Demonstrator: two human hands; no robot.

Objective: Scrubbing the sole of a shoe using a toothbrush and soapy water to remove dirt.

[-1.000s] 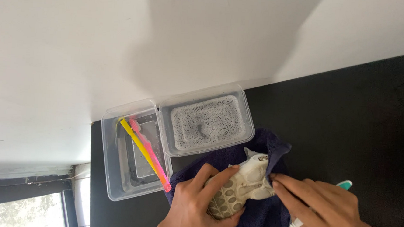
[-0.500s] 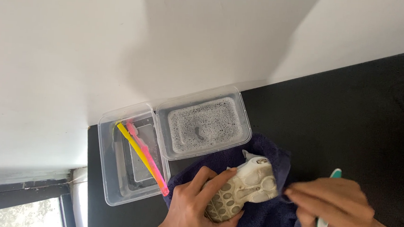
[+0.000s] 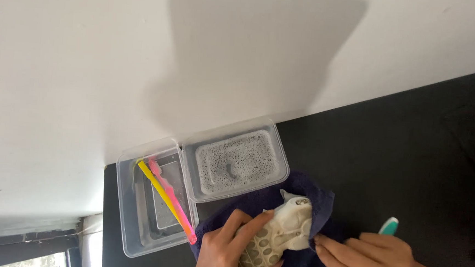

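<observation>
By the worktop's near edge the left hand (image 3: 230,251) clasps a pale patterned shoe (image 3: 275,237) on a dark blue cloth (image 3: 321,204) — the right hand (image 3: 372,260), curled round a teal-tipped toothbrush (image 3: 389,226), touches that cloth.

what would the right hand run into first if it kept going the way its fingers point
The right hand points left, its fingertips already at the dark blue cloth. Straight on, it would probably meet the pale patterned shoe that the left hand holds, though depth is unclear.
</observation>
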